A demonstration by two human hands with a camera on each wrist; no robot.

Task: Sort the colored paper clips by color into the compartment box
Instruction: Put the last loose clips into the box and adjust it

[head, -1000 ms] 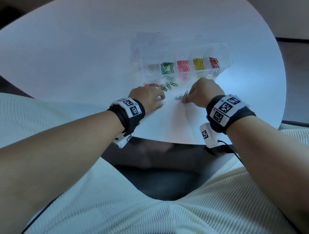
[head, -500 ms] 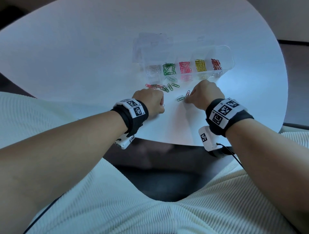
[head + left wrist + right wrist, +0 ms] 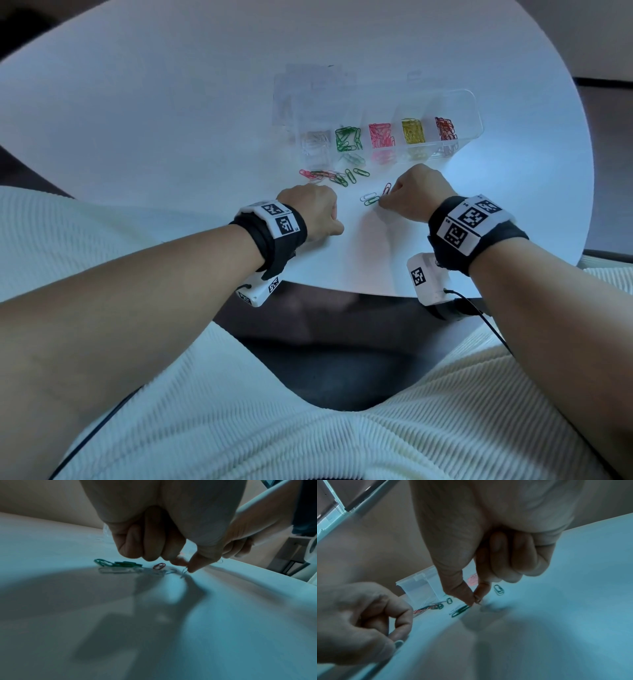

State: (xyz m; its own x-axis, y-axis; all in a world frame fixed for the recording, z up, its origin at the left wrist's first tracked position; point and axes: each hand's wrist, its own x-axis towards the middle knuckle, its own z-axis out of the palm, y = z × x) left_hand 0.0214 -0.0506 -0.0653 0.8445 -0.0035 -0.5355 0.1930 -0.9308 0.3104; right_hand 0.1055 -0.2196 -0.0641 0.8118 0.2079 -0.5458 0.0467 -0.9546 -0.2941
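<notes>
The clear compartment box stands at the back of the white table, holding white, green, pink, yellow and red clips in separate compartments. A loose pile of pink and green clips lies in front of it. My left hand is curled, and its thumb and index finger pinch a white paper clip just above the table. My right hand is curled too. Its thumb and index tips meet on the table at the end of a green paper clip. A red clip lies just beyond those fingertips.
The box's clear lid lies open behind it. A white clip rests beside the green one. The round table's near edge runs just under both wrists, and my lap is below it.
My left hand has drawn back a little from the pile toward me, with the white clip pinched. My right hand has stayed at the green and red clips.
</notes>
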